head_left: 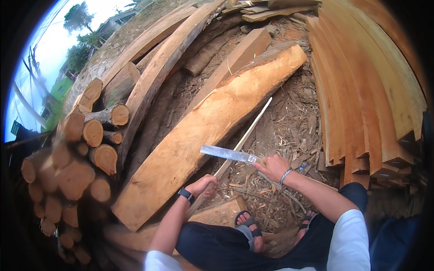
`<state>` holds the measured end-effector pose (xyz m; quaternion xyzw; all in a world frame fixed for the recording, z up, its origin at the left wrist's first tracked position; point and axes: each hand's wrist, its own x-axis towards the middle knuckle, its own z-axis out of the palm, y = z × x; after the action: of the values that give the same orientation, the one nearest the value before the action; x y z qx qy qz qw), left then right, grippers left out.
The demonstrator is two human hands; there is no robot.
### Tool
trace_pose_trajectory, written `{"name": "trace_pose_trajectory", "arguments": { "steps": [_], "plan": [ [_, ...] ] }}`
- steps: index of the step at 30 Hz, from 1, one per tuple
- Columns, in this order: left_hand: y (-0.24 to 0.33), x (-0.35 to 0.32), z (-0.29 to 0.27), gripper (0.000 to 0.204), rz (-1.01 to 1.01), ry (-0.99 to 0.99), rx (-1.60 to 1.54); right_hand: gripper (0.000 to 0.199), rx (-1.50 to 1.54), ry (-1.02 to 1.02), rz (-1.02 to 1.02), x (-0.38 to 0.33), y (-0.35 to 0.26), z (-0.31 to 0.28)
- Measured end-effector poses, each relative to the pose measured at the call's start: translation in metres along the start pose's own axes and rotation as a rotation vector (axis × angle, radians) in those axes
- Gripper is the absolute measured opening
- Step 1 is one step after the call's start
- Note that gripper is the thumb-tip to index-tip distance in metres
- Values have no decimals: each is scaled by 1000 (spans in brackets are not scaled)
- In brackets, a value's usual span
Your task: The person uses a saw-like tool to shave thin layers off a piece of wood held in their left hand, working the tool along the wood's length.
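My left hand (202, 185), a dark watch on its wrist, is closed round a thin pale wooden stick (252, 125). The stick slants up and to the right, its far tip beside the edge of a thick slab. In my right hand (273, 167) is a handsaw (224, 152), gripped by its handle. Its toothed blade points left, teeth toward me, and crosses in front of the stick a little beyond my left hand. Whether the blade touches the stick I cannot tell. The broad wooden slab (199, 128) lies diagonally past both hands.
Cut logs (74, 180) are piled at the left. Long sawn planks (357, 90) lie stacked at the right. Wood chips and bark cover the ground (294, 117). Another timber (221, 212) lies near my sandalled feet. More beams (167, 54) stretch away at the back.
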<state>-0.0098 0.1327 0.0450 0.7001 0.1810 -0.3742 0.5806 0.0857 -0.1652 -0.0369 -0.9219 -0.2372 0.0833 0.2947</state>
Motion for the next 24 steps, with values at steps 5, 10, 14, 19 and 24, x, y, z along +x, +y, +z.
{"name": "trace_pose_trajectory", "arguments": {
  "steps": [5, 10, 14, 19, 24],
  "plan": [
    [4, -7, 5, 23, -95, -44, -151, 73, 77, 133, 185, 27, 37, -26],
    [-2, 0, -8, 23, -160, -196, -209, 73, -21, -15, -50, -3, -6, 5],
    [5, -1, 0, 25, -142, -147, -244, 71, -49, 25, -12, 10, 9, -21],
    [0, 2, -6, 25, -111, -216, -233, 70, 49, -15, 36, -8, -15, 1],
    [2, 1, -5, 25, -66, -224, -257, 69, -12, 57, 38, 1, -4, -24]
  ]
}}
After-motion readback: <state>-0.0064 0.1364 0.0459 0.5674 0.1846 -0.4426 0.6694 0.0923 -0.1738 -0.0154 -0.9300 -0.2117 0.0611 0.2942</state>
